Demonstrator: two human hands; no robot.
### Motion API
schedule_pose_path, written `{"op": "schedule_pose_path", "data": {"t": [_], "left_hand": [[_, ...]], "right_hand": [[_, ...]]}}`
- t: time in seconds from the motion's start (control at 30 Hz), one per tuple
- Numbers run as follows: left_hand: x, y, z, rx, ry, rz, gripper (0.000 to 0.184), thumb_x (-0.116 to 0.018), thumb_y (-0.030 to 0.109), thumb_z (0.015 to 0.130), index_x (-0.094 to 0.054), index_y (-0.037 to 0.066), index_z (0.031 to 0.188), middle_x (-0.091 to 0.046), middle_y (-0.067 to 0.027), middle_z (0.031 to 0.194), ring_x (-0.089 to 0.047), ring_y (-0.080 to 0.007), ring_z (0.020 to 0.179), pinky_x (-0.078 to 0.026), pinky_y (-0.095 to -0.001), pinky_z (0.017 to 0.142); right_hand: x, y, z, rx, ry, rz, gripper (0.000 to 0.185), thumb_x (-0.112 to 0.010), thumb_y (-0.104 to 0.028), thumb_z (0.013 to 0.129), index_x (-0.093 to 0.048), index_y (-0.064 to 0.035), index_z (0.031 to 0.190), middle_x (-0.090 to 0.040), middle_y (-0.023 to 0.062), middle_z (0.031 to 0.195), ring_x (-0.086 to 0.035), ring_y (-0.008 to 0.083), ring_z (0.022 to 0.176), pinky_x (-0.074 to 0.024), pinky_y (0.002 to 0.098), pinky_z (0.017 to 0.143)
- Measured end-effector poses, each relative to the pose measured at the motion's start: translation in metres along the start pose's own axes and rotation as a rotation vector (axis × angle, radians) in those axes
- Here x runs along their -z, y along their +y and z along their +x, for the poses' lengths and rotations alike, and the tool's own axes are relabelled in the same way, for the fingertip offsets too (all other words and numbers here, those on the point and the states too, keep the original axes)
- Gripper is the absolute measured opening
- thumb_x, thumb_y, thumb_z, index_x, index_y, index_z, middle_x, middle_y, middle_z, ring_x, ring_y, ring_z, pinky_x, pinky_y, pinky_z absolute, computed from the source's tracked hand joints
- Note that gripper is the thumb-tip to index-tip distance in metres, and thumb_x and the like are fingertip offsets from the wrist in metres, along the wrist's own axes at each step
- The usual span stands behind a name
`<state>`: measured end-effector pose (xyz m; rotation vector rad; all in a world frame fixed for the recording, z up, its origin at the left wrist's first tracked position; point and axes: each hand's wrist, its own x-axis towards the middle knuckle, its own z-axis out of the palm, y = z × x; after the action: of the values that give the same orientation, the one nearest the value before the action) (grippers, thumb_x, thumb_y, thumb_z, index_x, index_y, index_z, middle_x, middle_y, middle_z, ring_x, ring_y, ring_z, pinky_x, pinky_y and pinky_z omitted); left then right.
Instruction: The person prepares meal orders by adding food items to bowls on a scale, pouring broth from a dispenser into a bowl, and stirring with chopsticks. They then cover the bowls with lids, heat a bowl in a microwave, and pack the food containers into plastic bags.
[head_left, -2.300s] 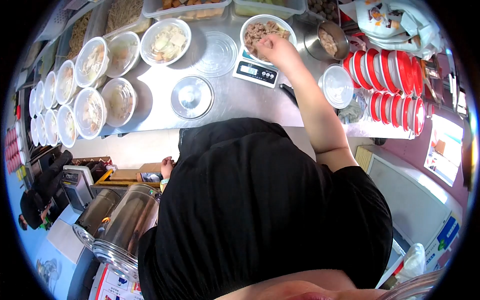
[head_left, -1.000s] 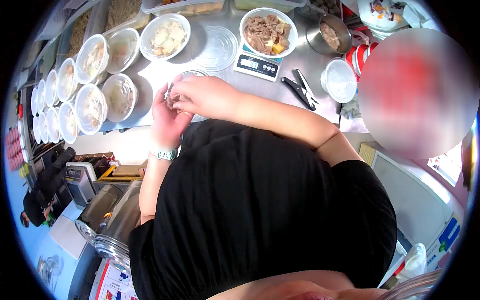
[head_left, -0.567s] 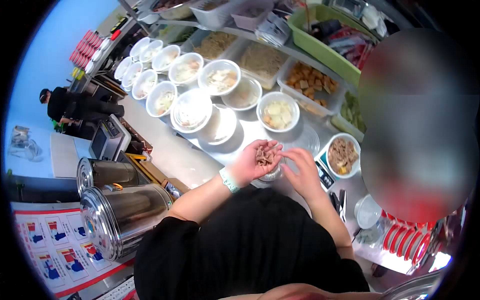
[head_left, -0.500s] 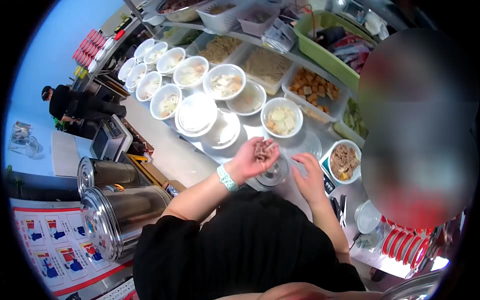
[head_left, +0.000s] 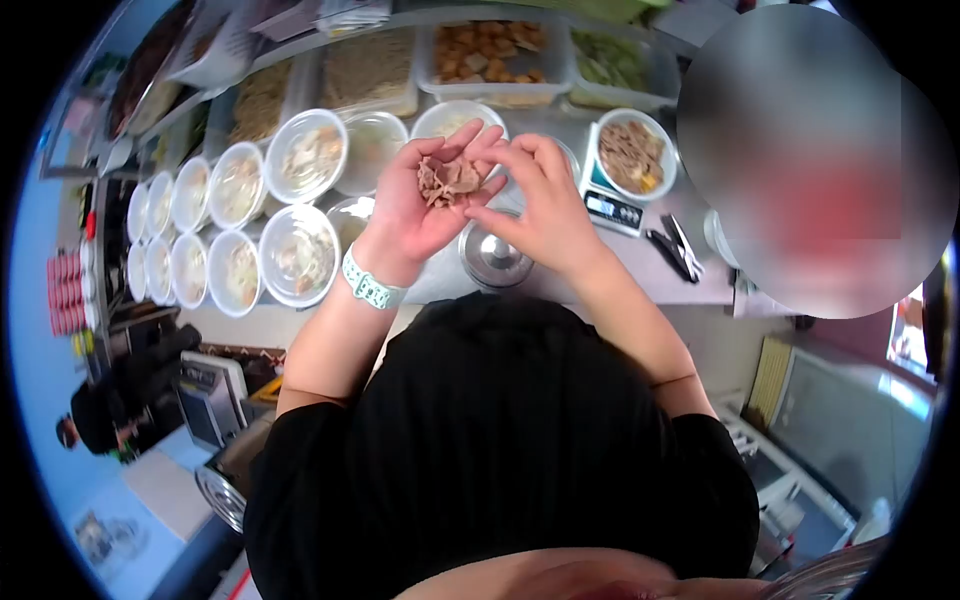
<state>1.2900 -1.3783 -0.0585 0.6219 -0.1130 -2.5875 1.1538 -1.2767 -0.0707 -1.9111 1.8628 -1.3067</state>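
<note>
Cupping a small heap of thin brown meat slices [head_left: 450, 182], the left hand [head_left: 408, 215] is turned palm up above the steel counter, its fingers loosely curled and slightly spread rather than clenched. Half a second ago the right hand [head_left: 548, 215] stood apart, nearer the scale; now it has come up beside the left fingertips, thumb and fingers bent with a gap between them. Whether a fingertip touches the other hand or the meat, I cannot tell. The view has also swung round, so the rows of filled plastic bowls [head_left: 263, 255] run along the left.

The slices look cooked, crumpled and folded over one another, with ragged edges, in the middle of the palm. Similar meat fills the white bowl [head_left: 670, 150] on the digital kitchen scale [head_left: 612, 212], with a yellow piece at its edge. Black-handled scissors [head_left: 675, 250] lie open nearby.

Both hands partly cover the bowl [head_left: 440, 115] behind them, and the right hand overlaps the edge of the round shiny lid [head_left: 490, 258]. The scale's digits are too small to read, and a blurred patch hides the counter's right end.
</note>
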Motion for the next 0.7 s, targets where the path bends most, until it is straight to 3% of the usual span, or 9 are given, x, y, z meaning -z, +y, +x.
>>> {"op": "schedule_pose_path", "data": {"t": [0.13, 0.23, 0.27, 0.3, 0.4, 0.5, 0.57, 0.7], "left_hand": [[-0.003, -0.017, 0.010, 0.056, 0.043, 0.096, 0.040, -0.038, 0.018, 0.094, -0.046, 0.000, 0.129, -0.052, -0.0175, 0.131, -0.055, -0.0292, 0.114, -0.043, -0.0441, 0.100], [0.015, -0.029, 0.019, 0.221, 0.051, 0.125, 0.035, -0.041, 0.017, 0.095, -0.050, 0.000, 0.124, -0.058, -0.0157, 0.119, -0.061, -0.0294, 0.101, -0.053, -0.0380, 0.087], [0.034, -0.028, 0.024, 0.299, -0.026, 0.128, 0.029, -0.044, 0.014, 0.095, -0.053, -0.003, 0.117, -0.060, -0.0140, 0.108, -0.063, -0.0257, 0.094, -0.056, -0.0335, 0.081], [0.036, -0.030, 0.024, 0.327, -0.034, 0.133, 0.029, -0.044, 0.014, 0.095, -0.053, -0.003, 0.117, -0.060, -0.0140, 0.108, -0.063, -0.0257, 0.094, -0.056, -0.0335, 0.081], [0.046, -0.041, 0.024, 0.516, 0.131, 0.043, 0.017, -0.052, 0.010, 0.094, -0.058, -0.002, 0.105, -0.063, -0.0102, 0.092, -0.064, -0.0190, 0.088, -0.059, -0.0284, 0.070], [0.063, -0.046, 0.032, 0.633, -0.014, -0.014, 0.019, -0.053, 0.012, 0.094, -0.056, -0.003, 0.106, -0.060, -0.0080, 0.095, -0.059, -0.0154, 0.085, -0.058, -0.0237, 0.069], [0.065, -0.049, 0.033, 0.603, 0.049, 0.051, 0.019, -0.053, 0.012, 0.095, -0.056, -0.003, 0.106, -0.059, -0.0070, 0.092, -0.059, -0.0135, 0.083, -0.057, -0.0202, 0.067], [0.070, -0.054, 0.042, 0.457, 0.108, 0.219, 0.016, -0.052, 0.008, 0.095, -0.056, -0.002, 0.107, -0.061, -0.0072, 0.090, -0.062, -0.0133, 0.078, -0.057, -0.0172, 0.063]], "right_hand": [[0.002, 0.003, -0.019, -0.065, 0.078, -0.016, 0.030, -0.075, -0.020, 0.071, -0.066, -0.0153, 0.099, -0.050, 0.0070, 0.106, -0.052, 0.0273, 0.098, -0.0405, 0.0408, 0.088], [0.009, 0.006, -0.033, -0.088, -0.019, -0.022, 0.029, -0.073, -0.015, 0.072, -0.066, -0.0155, 0.100, -0.052, 0.0026, 0.103, -0.052, 0.0248, 0.096, -0.0400, 0.0402, 0.088], [0.010, 0.005, -0.036, -0.085, 0.060, -0.044, 0.024, -0.069, -0.013, 0.073, -0.066, -0.0138, 0.097, -0.058, 0.0005, 0.098, -0.055, 0.0228, 0.093, -0.0395, 0.0384, 0.088], [0.014, 0.008, -0.040, -0.104, 0.073, -0.063, 0.024, -0.069, -0.013, 0.073, -0.066, -0.0138, 0.097, -0.058, 0.0005, 0.098, -0.055, 0.0228, 0.093, -0.0395, 0.0384, 0.088], [0.028, 0.012, -0.047, -0.144, 0.052, -0.131, 0.013, -0.066, -0.016, 0.079, -0.064, -0.0106, 0.090, -0.065, 0.0033, 0.087, -0.060, 0.0238, 0.086, -0.0423, 0.0366, 0.083], [0.030, 0.026, -0.057, -0.153, 0.048, -0.090, 0.012, -0.065, -0.016, 0.080, -0.063, -0.0107, 0.091, -0.066, 0.0036, 0.086, -0.061, 0.0255, 0.083, -0.0441, 0.0372, 0.080], [0.037, 0.030, -0.059, -0.158, 0.007, -0.093, 0.012, -0.064, -0.014, 0.081, -0.062, -0.0087, 0.092, -0.066, 0.0063, 0.088, -0.062, 0.0280, 0.083, -0.0468, 0.0376, 0.076], [0.046, 0.045, -0.066, -0.429, -0.041, 0.156, 0.015, -0.063, -0.016, 0.085, -0.061, -0.0049, 0.095, -0.066, 0.0098, 0.090, -0.064, 0.0267, 0.083, -0.0495, 0.0358, 0.073]]}}
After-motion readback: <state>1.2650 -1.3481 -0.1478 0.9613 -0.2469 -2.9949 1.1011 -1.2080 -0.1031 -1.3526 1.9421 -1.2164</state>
